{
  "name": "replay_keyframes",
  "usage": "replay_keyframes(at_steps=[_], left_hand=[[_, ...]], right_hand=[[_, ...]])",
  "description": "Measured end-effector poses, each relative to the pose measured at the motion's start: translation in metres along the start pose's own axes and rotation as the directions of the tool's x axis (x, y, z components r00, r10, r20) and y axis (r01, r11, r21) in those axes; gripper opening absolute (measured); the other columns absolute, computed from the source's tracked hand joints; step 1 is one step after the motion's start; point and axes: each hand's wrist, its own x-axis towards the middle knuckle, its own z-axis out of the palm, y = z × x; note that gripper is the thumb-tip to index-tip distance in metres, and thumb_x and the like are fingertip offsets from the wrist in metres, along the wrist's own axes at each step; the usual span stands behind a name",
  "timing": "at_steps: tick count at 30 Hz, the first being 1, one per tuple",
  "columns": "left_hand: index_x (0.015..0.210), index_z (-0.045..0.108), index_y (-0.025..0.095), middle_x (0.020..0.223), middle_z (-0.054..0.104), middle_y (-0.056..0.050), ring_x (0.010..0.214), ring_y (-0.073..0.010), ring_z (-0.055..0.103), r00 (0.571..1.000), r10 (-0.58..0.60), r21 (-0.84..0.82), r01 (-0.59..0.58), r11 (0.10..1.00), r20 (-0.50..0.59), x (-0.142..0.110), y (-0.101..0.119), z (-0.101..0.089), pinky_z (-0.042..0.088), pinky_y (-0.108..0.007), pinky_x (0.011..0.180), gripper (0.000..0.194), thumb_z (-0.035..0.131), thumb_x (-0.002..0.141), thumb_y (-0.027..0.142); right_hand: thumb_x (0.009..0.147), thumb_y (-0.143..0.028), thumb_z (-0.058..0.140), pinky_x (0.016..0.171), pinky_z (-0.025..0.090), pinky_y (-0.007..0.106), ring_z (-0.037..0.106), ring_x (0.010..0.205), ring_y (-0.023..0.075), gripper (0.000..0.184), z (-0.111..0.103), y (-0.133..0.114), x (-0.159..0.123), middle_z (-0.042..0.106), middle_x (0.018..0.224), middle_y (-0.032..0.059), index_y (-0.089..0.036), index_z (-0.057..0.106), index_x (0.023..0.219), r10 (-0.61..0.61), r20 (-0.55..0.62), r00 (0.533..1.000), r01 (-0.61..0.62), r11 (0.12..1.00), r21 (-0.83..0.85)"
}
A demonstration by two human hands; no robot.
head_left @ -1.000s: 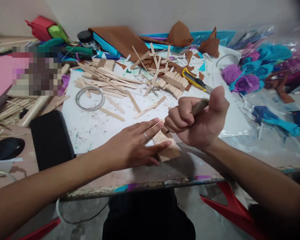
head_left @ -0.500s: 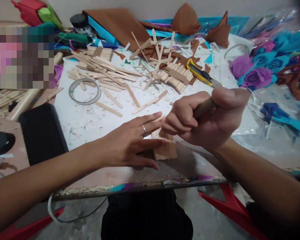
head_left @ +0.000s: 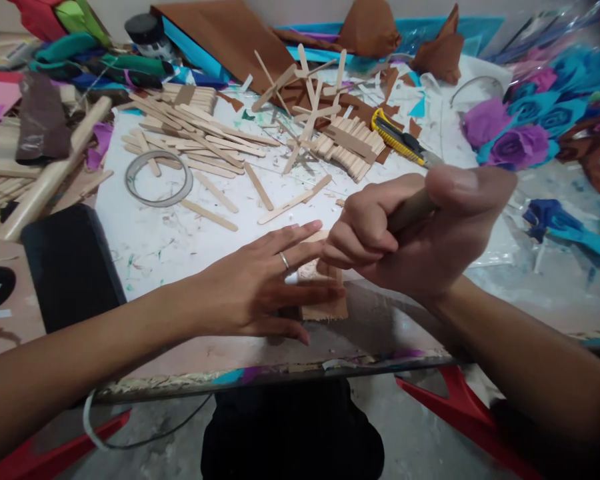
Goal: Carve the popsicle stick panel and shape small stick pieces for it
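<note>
My left hand [head_left: 260, 287], with a ring on one finger, lies palm down with its fingers spread. Its fingertips reach over a small light-brown wooden piece [head_left: 325, 308] near the table's front edge. My right hand [head_left: 405, 233] is just to the right and above, closed in a fist around a brown-grey stick-like handle [head_left: 413, 210]. The thumb presses on the handle's upper end, while the lower end is hidden by my fingers, so its kind is unclear. A rough pale patch shows on the wooden piece between both hands.
Beyond my hands lie loose popsicle sticks [head_left: 215, 143], a bundle of sticks [head_left: 350, 148], a tape roll [head_left: 187, 180] and a yellow cutter knife [head_left: 400, 139]. A black phone [head_left: 73, 267] is at left; purple and blue paper flowers [head_left: 523, 143] are at right.
The view has shifted slightly, moving the tabletop things a little left and up. One left fingertip extends farther right over the wooden piece. My right hand keeps its grip on the handle.
</note>
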Motion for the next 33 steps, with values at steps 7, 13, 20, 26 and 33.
replay_keyframes(at_steps=[7,13,20,26,33], left_hand=[[0.144,0.063,0.028,0.161,0.043,-0.014,0.155,-0.0397,0.029,1.000,0.002,-0.002,-0.002,1.000,-0.006,0.000,-0.001,0.000,0.030,-0.057,0.127,0.059,0.066,0.094,0.057],[0.143,0.064,0.028,0.160,0.044,-0.014,0.153,-0.0404,0.031,1.000,0.002,0.018,-0.002,1.000,-0.014,-0.001,0.000,0.000,0.032,-0.057,0.126,0.058,0.067,0.093,0.056],[0.146,0.061,0.030,0.163,0.042,-0.011,0.156,-0.0399,0.027,1.000,0.004,0.033,-0.003,0.999,-0.022,-0.004,-0.003,0.005,0.029,-0.058,0.127,0.058,0.064,0.095,0.058],[0.147,0.058,0.034,0.157,0.051,-0.009,0.153,-0.0376,0.035,0.999,0.009,0.047,-0.008,0.999,-0.036,-0.003,-0.005,0.010,0.030,-0.058,0.127,0.056,0.062,0.096,0.057],[0.145,0.061,0.031,0.154,0.053,-0.012,0.149,-0.0388,0.040,0.999,0.032,0.040,-0.030,0.999,-0.037,-0.002,-0.003,0.006,0.029,-0.061,0.125,0.056,0.064,0.095,0.057]], right_hand=[[0.092,-0.066,0.056,0.047,0.020,0.033,0.021,0.042,0.0107,0.068,0.009,-0.009,0.004,0.020,0.041,-0.0051,-0.023,0.032,0.046,0.072,-0.080,0.994,-0.083,0.986,-0.148],[0.091,-0.066,0.059,0.046,0.023,0.035,0.023,0.041,0.0105,0.071,0.013,-0.012,0.004,0.020,0.042,-0.0046,-0.022,0.028,0.044,0.156,-0.112,0.981,-0.175,0.965,-0.195],[0.095,-0.066,0.053,0.044,0.019,0.033,0.018,0.044,0.0101,0.069,0.011,0.007,-0.003,0.016,0.049,-0.0056,-0.023,0.023,0.050,-0.015,-0.085,0.996,0.003,0.990,-0.140],[0.101,-0.061,0.050,0.050,0.018,0.030,0.018,0.050,0.0091,0.065,0.005,0.020,-0.010,0.020,0.057,-0.0055,-0.021,0.026,0.056,-0.152,0.016,0.988,0.151,0.960,-0.235],[0.098,-0.057,0.057,0.047,0.026,0.027,0.022,0.047,0.0092,0.063,0.006,0.033,-0.008,0.021,0.054,-0.0053,-0.022,0.030,0.053,-0.248,0.074,0.966,0.259,0.925,-0.278]])
